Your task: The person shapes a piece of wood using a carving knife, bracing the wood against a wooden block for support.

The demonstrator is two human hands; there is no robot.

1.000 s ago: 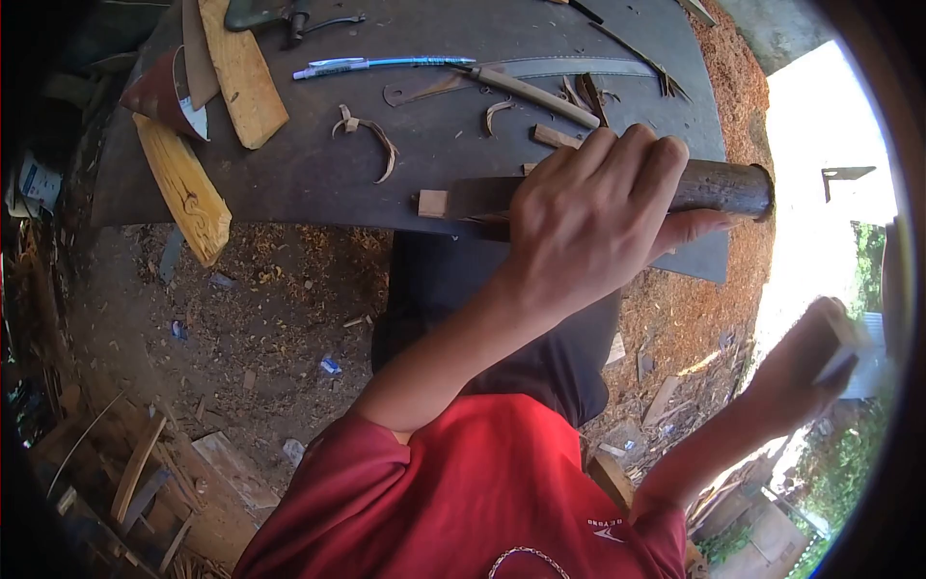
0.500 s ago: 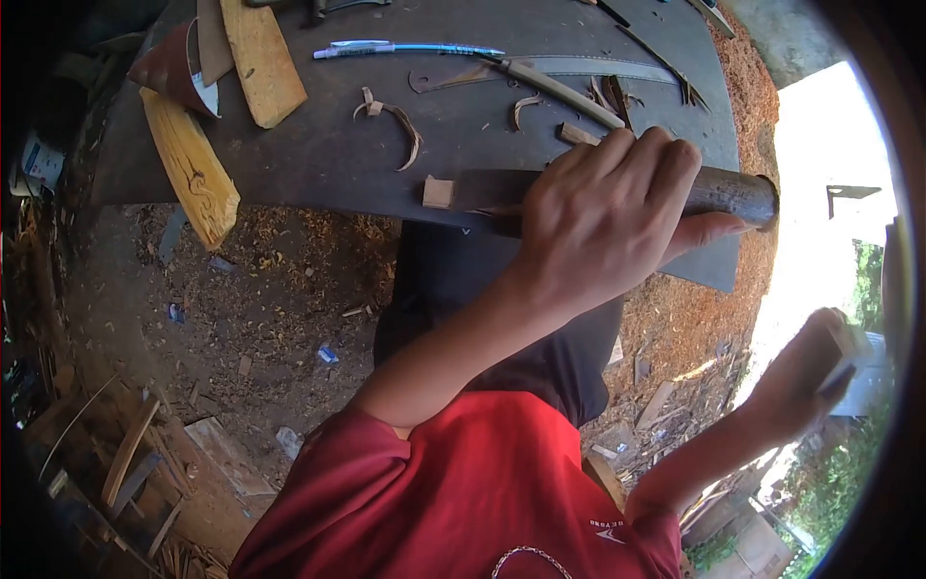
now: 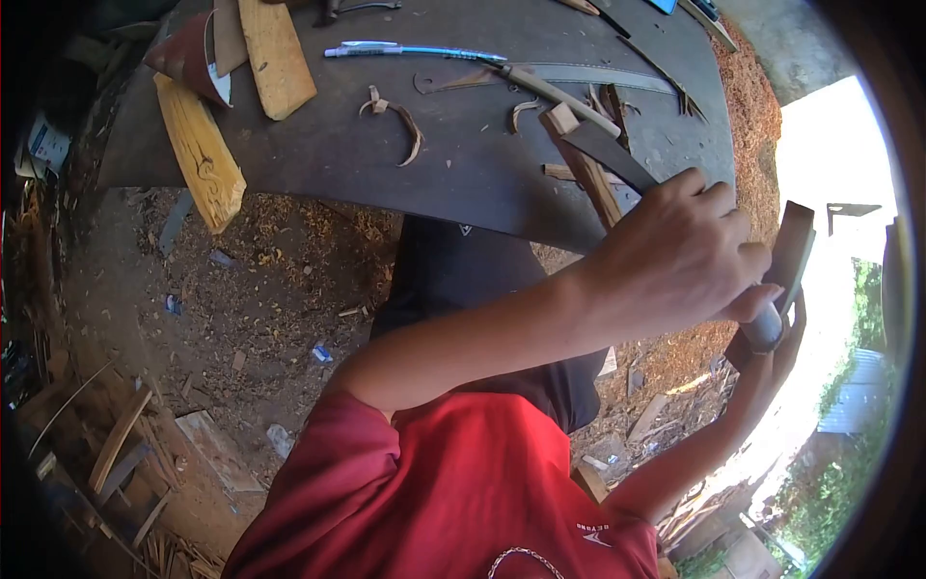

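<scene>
My left hand (image 3: 675, 246) is wrapped round the handle of a chisel (image 3: 612, 157), whose blade points up and left to the light end of a dark wooden piece (image 3: 588, 174) on the table. The chisel's handle end sticks out below my left thumb. At the right, my right hand (image 3: 786, 352) is closed round a dark wooden block (image 3: 794, 246), close behind the handle end. My left hand partly hides the wooden piece's lower end.
On the table (image 3: 318, 169) lie a pen (image 3: 415, 50), a metal ruler (image 3: 579, 72), a long-handled tool (image 3: 559, 95) and curled shavings (image 3: 410, 135). Light wood pieces (image 3: 201, 154) and a reddish cone-shaped object (image 3: 183, 58) are at the left. Shavings cover the ground.
My left hand has moved right and down, tilting the chisel diagonally. The wooden piece has shifted right and turned. My right hand has moved up and left with the block.
</scene>
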